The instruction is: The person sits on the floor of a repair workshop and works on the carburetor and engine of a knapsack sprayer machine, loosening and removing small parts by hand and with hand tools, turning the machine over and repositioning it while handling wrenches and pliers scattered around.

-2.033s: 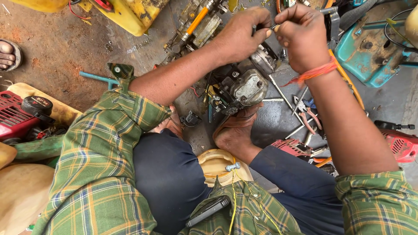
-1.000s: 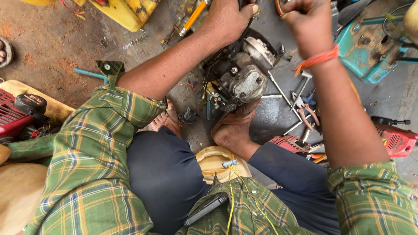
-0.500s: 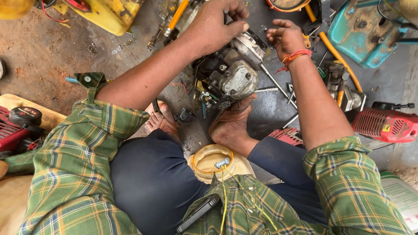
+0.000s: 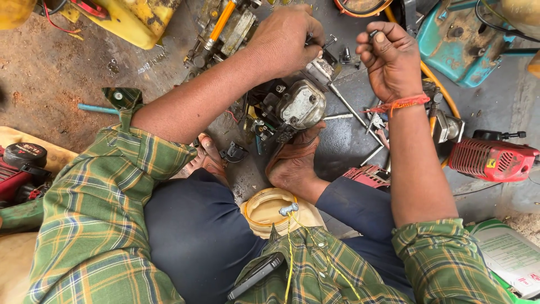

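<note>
Seated person viewed from above, with a small engine [image 4: 295, 107] braced on the ground against the sole of a bare foot [image 4: 292, 163]. The left hand [image 4: 284, 39] is laid over the top of the engine, its fingers curled down and pressed against the upper housing; what lies beneath the palm is hidden. The right hand [image 4: 388, 56] is held just to the right of the engine, clear of it, with the fingers closed into a loose fist; a small dark object appears to be pinched at the fingertips, though this cannot be made out with certainty. An orange thread band [image 4: 402, 104] is worn on the right wrist. Loose metal rods [image 4: 351, 112] are scattered beside the engine. A red engine cover [image 4: 492, 160] is seen at right, a teal housing [image 4: 455, 39] at upper right, and a yellow tank [image 4: 135, 19] at upper left
</note>
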